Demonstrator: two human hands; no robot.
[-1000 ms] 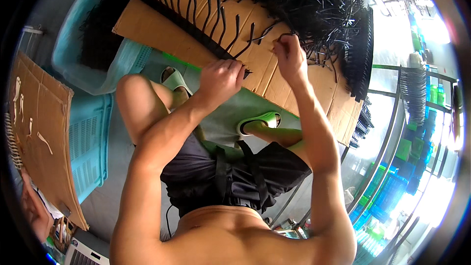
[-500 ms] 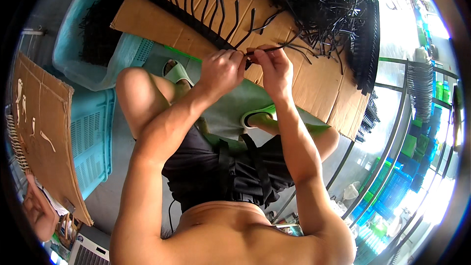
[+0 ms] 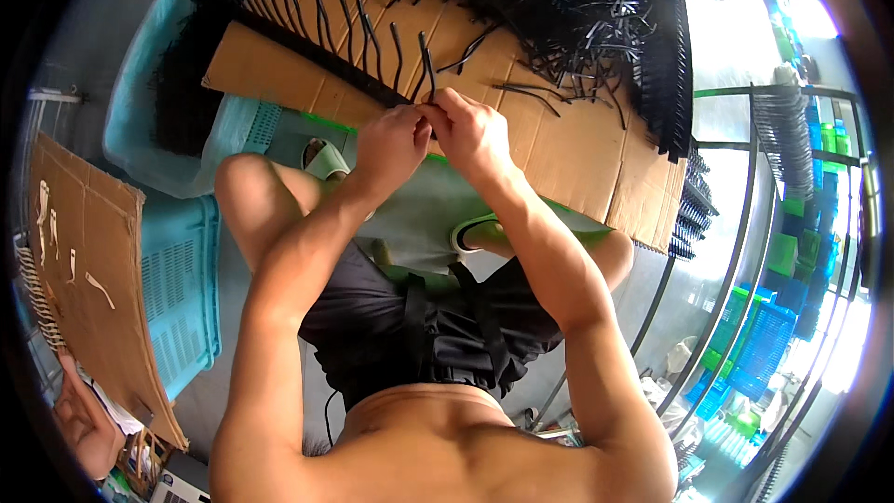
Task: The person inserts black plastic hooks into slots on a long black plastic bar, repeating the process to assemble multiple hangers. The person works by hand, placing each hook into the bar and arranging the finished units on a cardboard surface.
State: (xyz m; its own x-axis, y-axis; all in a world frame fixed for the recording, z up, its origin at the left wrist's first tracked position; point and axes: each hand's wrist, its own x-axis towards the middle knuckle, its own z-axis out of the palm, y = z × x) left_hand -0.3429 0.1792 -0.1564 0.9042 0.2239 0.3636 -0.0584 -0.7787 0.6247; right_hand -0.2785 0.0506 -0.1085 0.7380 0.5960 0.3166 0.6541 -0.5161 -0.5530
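Observation:
A long black strip with a row of thin, bent black rods standing up from it slants down to my hands. My left hand is closed around its near end. Beside it, my right hand pinches at the same end, fingertips meeting the left ones. The last bent black rod rises from right between my fingertips; its foot is hidden by them. Loose black rods lie on the cardboard beyond my right hand.
A big heap of black rods covers the far cardboard, with finished-looking black strips at its right. Blue crates and a cardboard sheet stand left. A metal rack is right. Another person's arm shows lower left.
Both hands and the strip's near end have shifted left in view. My right hand has turned in against the left; the loose rod that stuck out rightward from its fingers no longer shows there.

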